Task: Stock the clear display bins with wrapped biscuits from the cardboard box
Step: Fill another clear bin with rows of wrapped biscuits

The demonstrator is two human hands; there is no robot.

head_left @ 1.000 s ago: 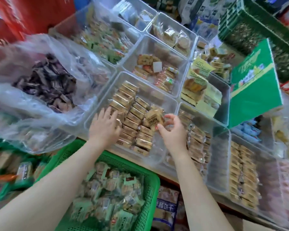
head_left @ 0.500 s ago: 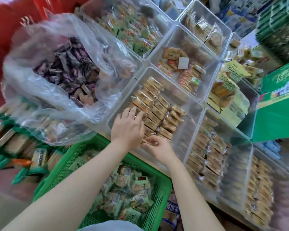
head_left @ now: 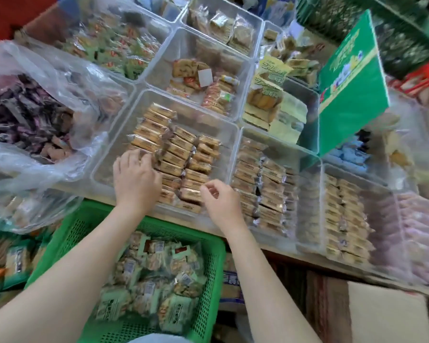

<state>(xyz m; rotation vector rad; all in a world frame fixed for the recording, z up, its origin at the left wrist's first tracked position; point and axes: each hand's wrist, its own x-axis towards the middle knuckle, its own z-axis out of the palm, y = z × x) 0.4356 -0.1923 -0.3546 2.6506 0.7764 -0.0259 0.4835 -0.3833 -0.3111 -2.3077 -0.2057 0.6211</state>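
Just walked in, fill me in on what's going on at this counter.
A person is stocking a clear display bin with wrapped biscuits, which lie in neat rows. The left hand rests on the rows near the bin's front, fingers curled over the packets. The right hand is at the front right corner, its fingertips at a packet there; whether it has a grip is unclear. A green basket of other snack packs sits just below the counter.

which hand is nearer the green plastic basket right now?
Left, narrowly. The left hand sits over the biscuit bin just past the green basket rim; the right hand is beyond the basket's right corner.
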